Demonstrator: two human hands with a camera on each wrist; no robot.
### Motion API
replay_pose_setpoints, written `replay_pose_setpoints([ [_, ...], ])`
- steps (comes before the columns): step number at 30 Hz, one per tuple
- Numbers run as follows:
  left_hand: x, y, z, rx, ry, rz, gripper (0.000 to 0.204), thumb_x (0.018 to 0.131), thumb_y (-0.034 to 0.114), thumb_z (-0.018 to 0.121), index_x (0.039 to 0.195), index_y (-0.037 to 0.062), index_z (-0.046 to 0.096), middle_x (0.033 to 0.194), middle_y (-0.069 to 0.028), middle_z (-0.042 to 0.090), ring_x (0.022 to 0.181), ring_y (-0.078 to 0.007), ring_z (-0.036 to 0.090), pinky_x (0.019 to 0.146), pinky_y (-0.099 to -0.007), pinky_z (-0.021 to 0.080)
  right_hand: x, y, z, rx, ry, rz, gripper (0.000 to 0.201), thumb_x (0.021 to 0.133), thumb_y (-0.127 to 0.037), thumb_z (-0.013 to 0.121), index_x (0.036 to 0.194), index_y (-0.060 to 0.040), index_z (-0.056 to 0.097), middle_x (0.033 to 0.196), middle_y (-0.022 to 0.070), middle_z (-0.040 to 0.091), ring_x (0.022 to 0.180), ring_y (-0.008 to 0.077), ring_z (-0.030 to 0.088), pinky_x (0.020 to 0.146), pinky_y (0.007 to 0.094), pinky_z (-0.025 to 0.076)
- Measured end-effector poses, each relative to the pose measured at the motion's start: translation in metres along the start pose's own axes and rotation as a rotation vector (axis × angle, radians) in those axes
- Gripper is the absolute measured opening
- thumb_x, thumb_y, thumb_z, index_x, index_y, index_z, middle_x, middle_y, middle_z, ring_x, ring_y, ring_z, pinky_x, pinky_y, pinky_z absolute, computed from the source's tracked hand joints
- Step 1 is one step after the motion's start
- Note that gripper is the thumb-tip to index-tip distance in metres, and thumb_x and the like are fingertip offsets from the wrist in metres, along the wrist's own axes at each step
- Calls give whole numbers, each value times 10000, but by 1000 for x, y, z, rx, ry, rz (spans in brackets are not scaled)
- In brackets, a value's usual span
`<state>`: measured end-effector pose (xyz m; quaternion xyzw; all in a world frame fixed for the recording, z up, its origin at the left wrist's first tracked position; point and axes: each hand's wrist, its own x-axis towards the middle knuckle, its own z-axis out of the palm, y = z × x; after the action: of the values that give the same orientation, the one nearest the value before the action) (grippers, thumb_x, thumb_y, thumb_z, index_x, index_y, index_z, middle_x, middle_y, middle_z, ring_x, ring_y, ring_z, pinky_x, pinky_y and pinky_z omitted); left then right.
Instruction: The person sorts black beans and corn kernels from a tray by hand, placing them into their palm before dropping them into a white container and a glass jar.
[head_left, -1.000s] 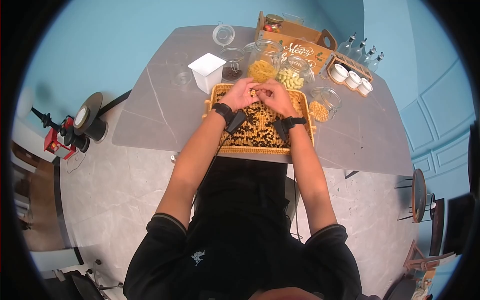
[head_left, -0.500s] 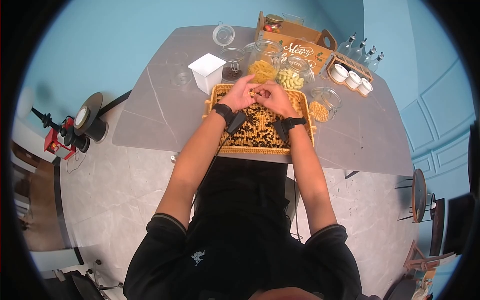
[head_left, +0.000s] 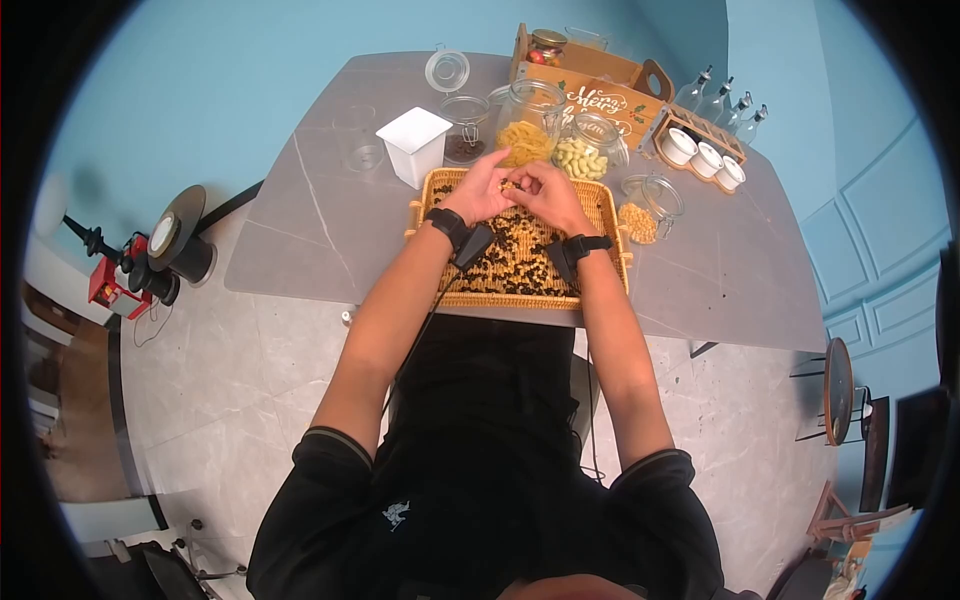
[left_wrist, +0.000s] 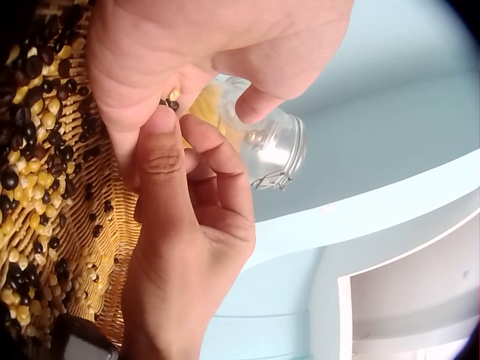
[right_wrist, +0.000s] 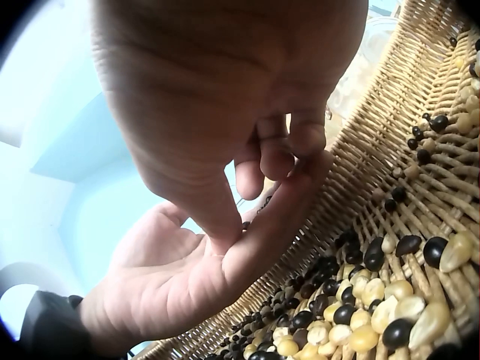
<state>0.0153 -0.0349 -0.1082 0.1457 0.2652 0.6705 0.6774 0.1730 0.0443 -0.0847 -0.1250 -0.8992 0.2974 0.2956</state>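
Note:
In the head view my left hand [head_left: 482, 193] is palm up over a wicker tray [head_left: 520, 299], thumb spread away. A black bean [left_wrist: 174, 105] and a yellow corn kernel [left_wrist: 174, 94] lie in its cupped palm. My right hand [head_left: 550, 197] reaches into that palm from the right, its fingers bent. In the right wrist view its thumb [right_wrist: 217, 221] presses at the left hand's fingers, apart from its own fingertips [right_wrist: 250, 181]. Black beans [right_wrist: 397, 334] and corn kernels [right_wrist: 429, 324] are scattered over the tray below.
Behind the tray stand a white square container [head_left: 416, 150], a jar of dark beans [head_left: 464, 145], a pasta jar [head_left: 524, 140] and a jar of pale green pieces [head_left: 580, 157]. Right of it lies a corn jar [head_left: 638, 222]. A wooden crate [head_left: 590, 95] stands behind.
Both hands keep their place over the tray. The right fingers shift slightly within the left palm, and the kernels there show less than before.

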Motion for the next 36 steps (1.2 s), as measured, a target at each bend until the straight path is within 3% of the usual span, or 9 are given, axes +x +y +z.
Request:
replay_pose_setpoints([
  [4,4,-1,-4,-5,29,-31,702,1028,449,548,1361,-160,446,1175,-202,602,1019,-267,643,911,-329,562,-1,7,3,-25,-33,-70,192,787,-149,826,932,-43,757,810,90,641,752,223,628,696,353,509],
  [10,5,1,-5,-50,-38,-33,724,1039,443,527,1378,-185,407,1289,-244,573,1144,-291,628,1044,-394,520,1,7,7,38,-52,-14,134,849,-135,762,941,-38,758,838,113,639,762,249,634,707,360,517],
  [13,-4,0,8,22,6,69,729,1049,426,512,1403,-192,356,1373,-260,519,1258,-319,572,1132,-447,461,3,11,0,101,150,19,138,868,-141,740,945,-26,749,862,125,643,764,266,635,715,364,515],
  [16,-11,2,14,-4,-23,59,720,1056,406,504,1430,-181,319,1423,-268,472,1321,-338,522,1169,-491,419,3,16,-7,-61,170,40,144,868,-133,738,955,-18,744,868,123,640,767,267,635,719,361,514],
  [22,-14,2,18,-22,-3,80,701,1058,389,503,1445,-167,322,1439,-277,464,1310,-344,528,1158,-503,429,3,20,-4,-92,200,-46,125,858,-96,740,961,-26,752,863,113,639,772,263,640,716,367,515],
  [31,-7,3,10,-31,37,83,739,1058,408,492,1422,-211,320,1386,-291,496,1274,-343,554,1136,-488,444,0,18,-5,-90,59,-17,143,865,-104,722,983,-49,781,853,112,641,761,257,641,714,376,515],
  [36,-4,5,6,-34,38,70,756,1053,399,502,1417,-235,309,1394,-311,490,1281,-359,558,1130,-472,462,0,20,-5,-78,29,35,145,872,-130,702,947,-13,742,875,119,645,787,260,642,726,376,513],
])
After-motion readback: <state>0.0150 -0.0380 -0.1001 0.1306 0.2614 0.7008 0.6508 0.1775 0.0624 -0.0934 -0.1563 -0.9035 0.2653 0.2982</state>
